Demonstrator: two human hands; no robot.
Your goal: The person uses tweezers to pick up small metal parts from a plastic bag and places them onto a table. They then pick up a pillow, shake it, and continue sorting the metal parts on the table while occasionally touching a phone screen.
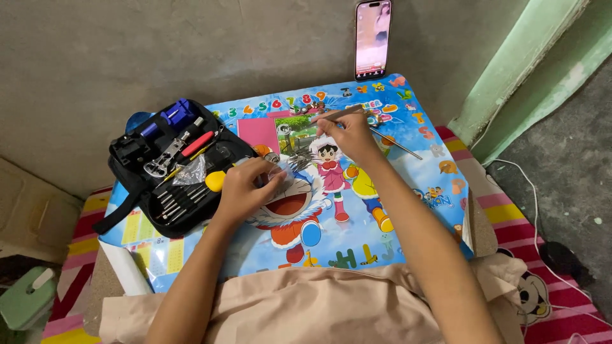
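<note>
Counter (408, 210) surface carries a blue cartoon-printed cover, and I take the open black tool case (172, 165) as the reference landmark for every position below.

My left hand (245, 190) rests just right of the tool case, palm down on the cover. Its fingers (271, 181) are curled closed around a small object; the object itself is hidden under them and I cannot tell what it is. A yellow tool handle (215, 181) lies at the case's right edge, touching the left thumb side.

My right hand (352, 135) sits further right of the case and slightly beyond it. Its fingers are pinched shut on a thin metal tool (335, 115), held near-level with the tip pointing back toward the case. A second slim metal rod (396, 145) lies on the cover just right of this hand.

Inside the case: a blue-handled tool (171, 118) at the far end, a red-handled tool (196, 143) in the middle, a row of small metal bits (175, 200) at the near end, and a clear plastic bag (190, 173) between them.

A phone (373, 39) stands upright against the wall, well right of and beyond the case, screen lit. A beige cloth (319, 302) covers my lap, nearer to me than the case.
</note>
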